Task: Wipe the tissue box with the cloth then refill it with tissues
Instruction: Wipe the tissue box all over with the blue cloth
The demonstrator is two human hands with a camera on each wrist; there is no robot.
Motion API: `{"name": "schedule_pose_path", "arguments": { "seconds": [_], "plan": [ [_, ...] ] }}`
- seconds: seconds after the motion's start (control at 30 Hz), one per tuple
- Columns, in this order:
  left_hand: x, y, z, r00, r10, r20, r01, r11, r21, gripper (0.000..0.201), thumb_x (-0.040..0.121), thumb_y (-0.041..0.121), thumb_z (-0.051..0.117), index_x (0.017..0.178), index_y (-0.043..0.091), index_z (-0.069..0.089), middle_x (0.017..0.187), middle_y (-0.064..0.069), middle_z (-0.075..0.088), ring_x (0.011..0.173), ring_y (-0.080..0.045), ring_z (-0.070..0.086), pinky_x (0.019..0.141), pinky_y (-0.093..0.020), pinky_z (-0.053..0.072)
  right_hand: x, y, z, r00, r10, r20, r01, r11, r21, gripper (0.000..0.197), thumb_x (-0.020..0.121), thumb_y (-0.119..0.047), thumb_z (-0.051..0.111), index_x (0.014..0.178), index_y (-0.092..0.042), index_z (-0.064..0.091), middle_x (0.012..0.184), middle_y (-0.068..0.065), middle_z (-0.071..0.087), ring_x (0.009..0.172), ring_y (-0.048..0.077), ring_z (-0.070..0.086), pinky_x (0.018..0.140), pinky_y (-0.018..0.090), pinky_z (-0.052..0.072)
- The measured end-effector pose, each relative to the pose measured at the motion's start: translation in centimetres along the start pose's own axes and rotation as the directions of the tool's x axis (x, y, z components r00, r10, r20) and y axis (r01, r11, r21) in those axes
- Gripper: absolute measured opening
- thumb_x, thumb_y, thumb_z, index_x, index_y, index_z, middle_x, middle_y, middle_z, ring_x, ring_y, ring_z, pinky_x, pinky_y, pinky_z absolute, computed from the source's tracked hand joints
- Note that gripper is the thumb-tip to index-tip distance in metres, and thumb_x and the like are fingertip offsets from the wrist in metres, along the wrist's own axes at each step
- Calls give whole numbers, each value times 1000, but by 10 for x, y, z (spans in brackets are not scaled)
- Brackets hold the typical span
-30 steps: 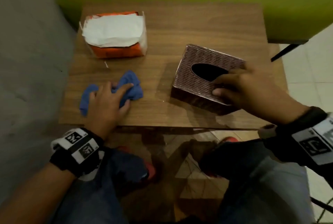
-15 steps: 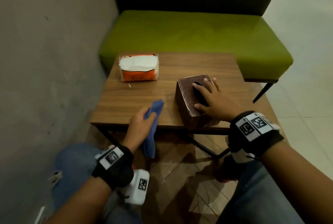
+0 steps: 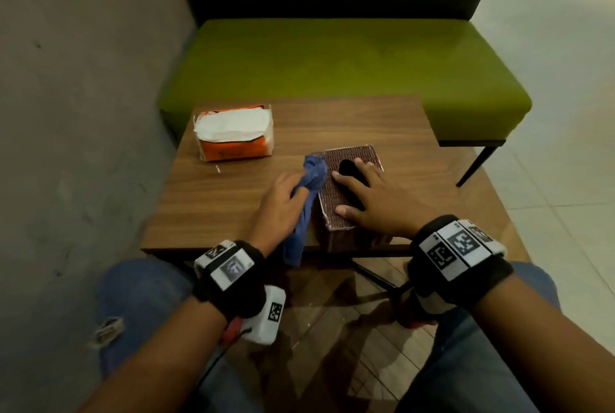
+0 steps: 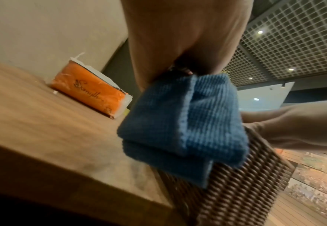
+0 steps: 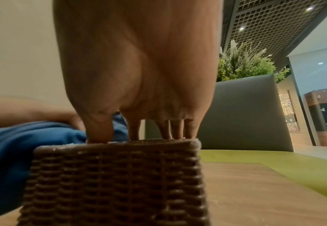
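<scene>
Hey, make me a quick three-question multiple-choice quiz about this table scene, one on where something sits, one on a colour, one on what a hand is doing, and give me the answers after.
1. Where is the tissue pack?
A. far left corner of the table
B. on the bench
C. inside the tissue box

2. What colour is the cloth?
A. white
B. blue
C. green

3. What is the right hand doing?
A. holding the cloth
B. hanging off the table
C. resting flat on the tissue box

Answers: 1 A, it lies by the wall at the far left. 2 B, the cloth in the left hand is blue. 3 C, its spread fingers lie on the woven top.
</scene>
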State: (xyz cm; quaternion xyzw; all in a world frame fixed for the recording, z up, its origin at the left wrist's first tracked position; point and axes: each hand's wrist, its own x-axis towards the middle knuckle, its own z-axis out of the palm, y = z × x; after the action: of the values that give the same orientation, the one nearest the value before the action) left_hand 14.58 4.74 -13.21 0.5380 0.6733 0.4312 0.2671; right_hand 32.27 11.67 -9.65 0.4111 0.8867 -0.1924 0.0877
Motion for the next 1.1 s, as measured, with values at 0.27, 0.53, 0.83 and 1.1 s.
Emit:
{"name": "schedule_pose_path", "arguments": {
  "seconds": [0.27, 0.53, 0.83, 1.1],
  "plan": [
    [17, 8, -17, 949, -298, -103, 239, 893, -381, 28, 94, 2, 38, 81, 19, 57, 72, -10, 56, 58, -13, 56, 57, -25, 45, -1, -3, -7, 1000, 9, 12, -9, 1000, 0, 67, 94, -54, 45, 151, -39, 13, 163, 8, -2, 149, 26, 0, 119, 40, 11],
    [0, 7, 1, 1000, 12, -26, -13, 999, -45, 23, 88, -2, 50, 104, 0, 66, 100, -3, 60, 88, -2, 54, 82, -7, 39, -3, -7, -10, 999, 34, 23, -34, 999, 7, 67, 95, -52, 47, 152, -36, 15, 163, 7, -2, 149, 26, 1, 118, 41, 12],
    [-7, 11, 1, 973, -208, -102, 178, 954, -243, 21, 93, 7, 43, 87, 2, 63, 79, -14, 59, 73, -19, 52, 67, -32, 41, -1, -8, -18, 993, 59, 105, -58, 998, -17, 65, 99, -39, 45, 152, -41, 8, 163, 6, -6, 149, 27, -1, 118, 43, 13],
    [-73, 13, 5, 1000, -24, -2, 23, 989, -145, 24, 90, -1, 47, 97, 8, 69, 94, 4, 63, 83, 8, 57, 76, -4, 40, 1, -10, -17, 992, 71, 104, -70, 997, -18, 64, 99, -36, 46, 152, -41, 10, 162, 7, -5, 149, 29, 0, 117, 43, 16]
  ]
}}
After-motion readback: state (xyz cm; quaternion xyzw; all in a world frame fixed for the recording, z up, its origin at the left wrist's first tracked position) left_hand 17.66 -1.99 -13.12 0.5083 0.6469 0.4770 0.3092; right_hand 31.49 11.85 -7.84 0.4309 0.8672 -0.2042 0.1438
